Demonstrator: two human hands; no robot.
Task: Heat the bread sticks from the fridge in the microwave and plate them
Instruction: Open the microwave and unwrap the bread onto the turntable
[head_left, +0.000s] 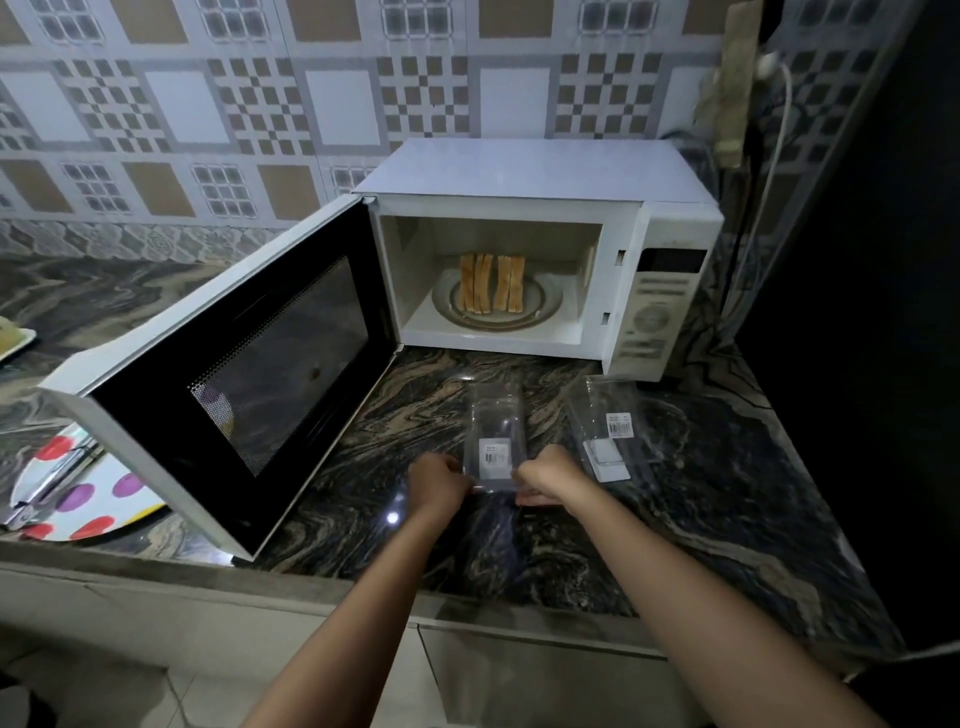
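Note:
Several bread sticks (492, 283) lie side by side on a plate (545, 306) inside the white microwave (530, 171), whose door (249, 374) hangs wide open to the left. On the dark marble counter (415, 415) in front of it lies a clear empty plastic packet (494, 415) with a barcode label. My left hand (435, 480) pinches the packet's near left corner. My right hand (549, 475) pinches its near right corner. A second clear packet (610, 431) lies just to the right.
A spotted plate (98, 493) with metal tongs (52, 483) sits on the counter at the left, partly behind the open door. A power cord (779, 114) and wall socket are behind the microwave. A dark surface bounds the right side.

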